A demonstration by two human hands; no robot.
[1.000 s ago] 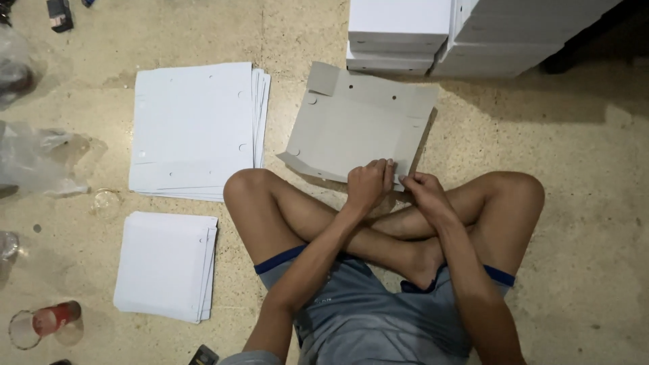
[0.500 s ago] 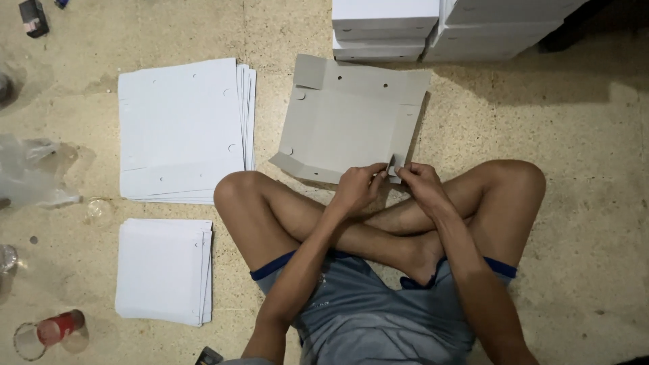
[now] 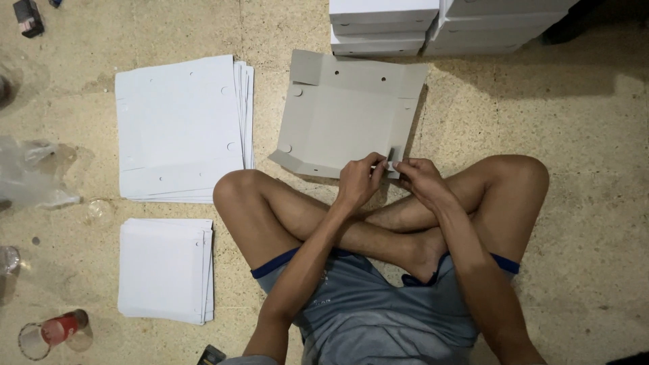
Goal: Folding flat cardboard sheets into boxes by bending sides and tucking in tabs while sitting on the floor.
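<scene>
I sit cross-legged on the floor. A flat grey cardboard box blank (image 3: pixel 345 115) lies in front of my knees, with punched holes and folded side flaps. My left hand (image 3: pixel 358 181) and my right hand (image 3: pixel 418 177) meet at its near right corner. Both pinch a small upright tab (image 3: pixel 393 162) of the blank between fingertips.
A large stack of white punched sheets (image 3: pixel 179 128) lies to the left, a smaller white stack (image 3: pixel 165 267) nearer me. Assembled white boxes (image 3: pixel 433 23) are stacked at the back. Crumpled clear plastic (image 3: pixel 34 172), a red-capped item (image 3: pixel 57 330) and a small dark object (image 3: pixel 28 17) sit at the left.
The view has shifted slightly. My hands have moved forward from my shins to the blank's near corner and now pinch its tab.
</scene>
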